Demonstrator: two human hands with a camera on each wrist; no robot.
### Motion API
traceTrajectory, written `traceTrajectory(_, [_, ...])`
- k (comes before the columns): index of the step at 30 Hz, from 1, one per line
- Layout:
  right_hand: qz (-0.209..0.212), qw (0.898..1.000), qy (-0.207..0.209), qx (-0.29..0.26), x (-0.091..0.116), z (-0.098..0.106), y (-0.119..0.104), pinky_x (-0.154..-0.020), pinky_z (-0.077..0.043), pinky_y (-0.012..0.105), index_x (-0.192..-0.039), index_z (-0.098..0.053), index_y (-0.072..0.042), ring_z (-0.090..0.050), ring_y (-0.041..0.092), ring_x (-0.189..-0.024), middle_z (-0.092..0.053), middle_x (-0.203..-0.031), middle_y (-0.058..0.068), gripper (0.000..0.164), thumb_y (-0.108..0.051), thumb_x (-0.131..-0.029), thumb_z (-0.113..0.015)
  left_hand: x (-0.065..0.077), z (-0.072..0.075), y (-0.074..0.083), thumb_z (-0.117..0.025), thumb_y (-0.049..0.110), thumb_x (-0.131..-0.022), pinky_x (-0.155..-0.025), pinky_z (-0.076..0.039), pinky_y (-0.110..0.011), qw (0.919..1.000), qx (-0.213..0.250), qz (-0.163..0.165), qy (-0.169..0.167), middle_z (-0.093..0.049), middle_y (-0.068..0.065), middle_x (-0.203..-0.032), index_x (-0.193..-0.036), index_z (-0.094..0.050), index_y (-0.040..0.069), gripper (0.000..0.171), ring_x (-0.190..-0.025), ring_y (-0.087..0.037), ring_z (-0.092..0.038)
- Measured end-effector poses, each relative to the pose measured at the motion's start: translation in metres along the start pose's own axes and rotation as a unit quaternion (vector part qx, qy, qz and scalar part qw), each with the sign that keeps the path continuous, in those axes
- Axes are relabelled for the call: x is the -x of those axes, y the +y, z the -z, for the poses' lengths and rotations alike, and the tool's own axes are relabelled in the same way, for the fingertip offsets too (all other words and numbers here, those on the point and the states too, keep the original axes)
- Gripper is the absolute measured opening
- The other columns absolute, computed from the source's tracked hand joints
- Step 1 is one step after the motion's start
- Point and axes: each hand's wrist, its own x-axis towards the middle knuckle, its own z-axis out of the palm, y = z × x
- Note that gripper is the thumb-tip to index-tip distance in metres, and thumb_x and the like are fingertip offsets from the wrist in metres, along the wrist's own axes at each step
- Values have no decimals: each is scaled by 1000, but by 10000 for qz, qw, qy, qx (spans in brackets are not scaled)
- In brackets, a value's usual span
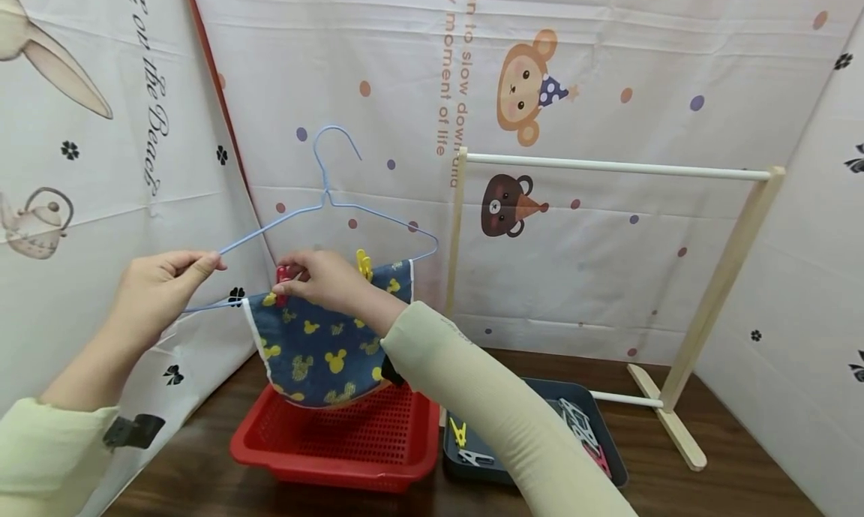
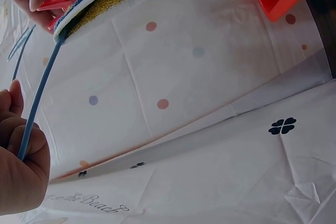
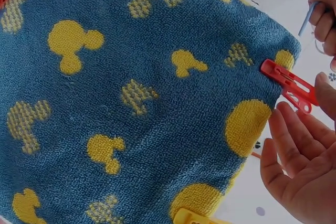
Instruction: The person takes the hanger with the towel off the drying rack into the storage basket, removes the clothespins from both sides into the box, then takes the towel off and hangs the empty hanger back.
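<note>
A light blue wire hanger (image 1: 270, 223) is gripped at its left end by my left hand (image 1: 157, 290). Over its bottom bar hangs a blue towel (image 1: 313, 352) with yellow mouse-head shapes and white edging. My right hand (image 1: 324, 281) pinches a red clothespin (image 1: 281, 284) at the towel's top left; in the right wrist view the red clothespin (image 3: 289, 81) sits across the towel's edge, thumb on one side and fingers on the other. A yellow clothespin (image 1: 364, 264) is on the towel's top edge farther right.
Below the towel stands a red plastic basket (image 1: 337, 464). Right of it, a dark grey tray (image 1: 610, 434) holds several clothespins, partly hidden by my right sleeve. A wooden rack with a white top rod (image 1: 607, 166) stands at the right. Printed cloth walls surround the brown table (image 1: 182, 472).
</note>
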Motion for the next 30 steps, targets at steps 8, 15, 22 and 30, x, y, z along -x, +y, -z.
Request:
traceTrajectory(8, [88, 9995, 174, -233, 5, -3, 4, -85, -49, 12, -124, -69, -11, -65, 9, -101, -73, -116, 2, 29, -29, -100, -66, 0, -5, 4, -60, 31, -104, -64, -37, -14, 10000, 16, -31, -89, -46, 54, -79, -105, -75, -5, 38, -80, 25, -46])
traceTrajectory(15, [128, 9987, 304, -385, 8, -7, 4, -80, -48, 11, -118, -68, -9, -63, 8, -93, -73, -110, 4, 24, -25, -99, -68, 2, -4, 3, -60, 28, -104, -66, -38, -10, 9999, -40, -108, -126, -48, 51, -82, -105, -76, -2, 34, -82, 27, -46])
traceTrajectory(22, [292, 9980, 485, -297, 8, -13, 6, -77, -47, 10, -112, -67, -10, -61, 7, -87, -74, -105, 3, 18, -24, -100, -67, 4, -4, 1, -60, 29, -104, -66, -38, -11, 9997, -89, -54, -203, -51, 48, -83, -106, -76, -2, 35, -82, 25, -46])
traceTrajectory(30, [418, 9962, 759, -41, 12, -12, 3, -75, -46, 9, -107, -69, -10, -62, 5, -84, -75, -101, 1, 17, -24, -98, -68, 2, -4, 1, -60, 28, -104, -64, -38, -12, 9996, -193, -131, -127, -70, 26, -90, -104, -76, -1, 34, -80, 23, -46])
